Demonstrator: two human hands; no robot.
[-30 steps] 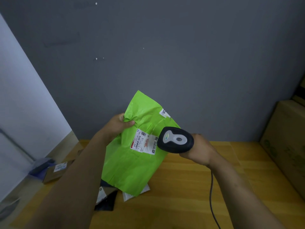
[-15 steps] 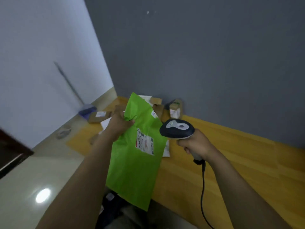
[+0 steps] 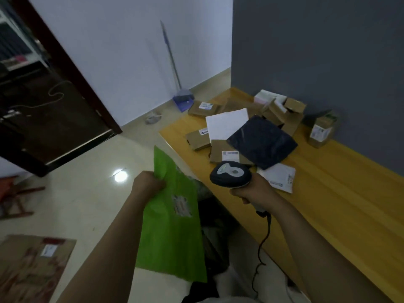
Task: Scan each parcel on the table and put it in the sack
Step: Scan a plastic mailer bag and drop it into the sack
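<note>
Since one second earlier, the bright green plastic mailer bag [image 3: 172, 232] has swung from in front of the grey wall down to the lower centre of the frame, beyond the edge of the yellow wooden table [image 3: 338, 193], and the scanner no longer faces its label. Left hand [image 3: 147, 184]: arm extended forward, fingers closed around the mailer's upper edge, so the bag hangs beneath. Right hand [image 3: 253, 190]: wrapped around the grip of the black corded handheld barcode scanner [image 3: 229, 174], held at centre frame. Judged progress: this parcel appears scanned and bound for the sack, probably the dark opening [image 3: 215, 232] just right of the mailer, mostly hidden. Remaining: a pile of cardboard boxes and flat bags [image 3: 220, 149] at upper right, including a black plastic mailer [image 3: 262, 143].
</note>
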